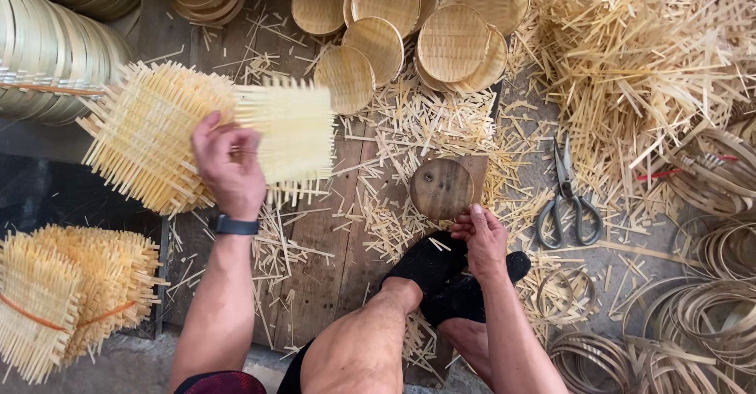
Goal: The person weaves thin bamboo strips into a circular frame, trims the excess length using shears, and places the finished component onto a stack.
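The left hand (229, 170) was closed on one woven bamboo mat (287, 130), pinching it near its lower edge and holding it up off the stack of mats (146, 138) that lay toward the left edge of the plank floor (315, 260). The right hand (482, 239) rested loosely curled by the feet in black socks (441, 276), just below the round wooden block (442, 188); it seemed to hold nothing, though the fingertips were hard to read. The likeliest trouble was the mat's bristling strip ends snagging on the stack beneath and dragging a second mat askew, or a thin pinch letting the limp weave sag and fray. Splinters from the loose offcuts (409, 126) were a risk to bare skin. Open room was scarce: finished round trays (453, 44) crowded the far edge, scissors (568, 197) and coiled bamboo hoops (709, 299) the right, another bundle of mats (67, 295) the near left corner; only the planks between block and stack were fairly free.
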